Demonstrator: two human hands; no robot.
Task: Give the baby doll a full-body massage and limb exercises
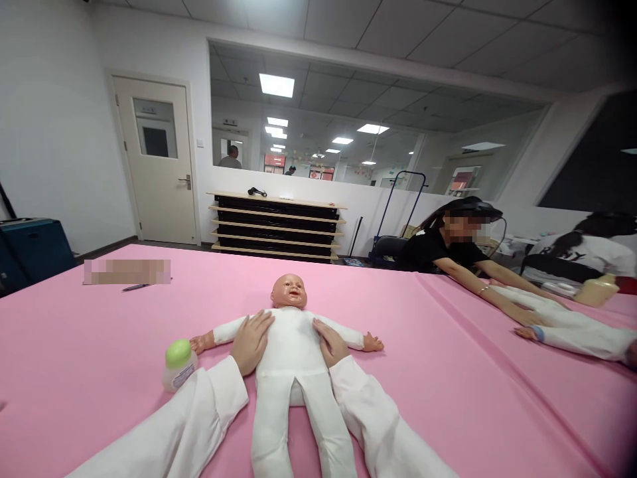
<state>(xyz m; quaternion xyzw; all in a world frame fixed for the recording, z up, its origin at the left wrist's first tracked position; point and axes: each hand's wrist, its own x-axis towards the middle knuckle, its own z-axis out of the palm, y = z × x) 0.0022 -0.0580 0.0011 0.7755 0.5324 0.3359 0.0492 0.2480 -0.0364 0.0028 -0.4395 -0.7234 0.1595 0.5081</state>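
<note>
A baby doll [293,338] with a white cloth body lies on its back, head away from me, arms spread and legs toward me. My left hand [251,340] rests flat along one side of its chest near the shoulder, fingers stretched out. On the opposite side of the chest my right hand [330,341] lies with its fingers extended, pointing up toward the doll's shoulder. Both hands touch the cloth and grip nothing. Beside my left sleeve stands a small bottle [180,365] with a green cap, close to one of the doll's hands.
A pink sheet [119,345] covers the table. At the back left a pen [135,287] lies near a blurred-out patch. On the right, a person [432,239] in black leans over another doll [572,325]. A pale bottle [597,290] stands at the far right.
</note>
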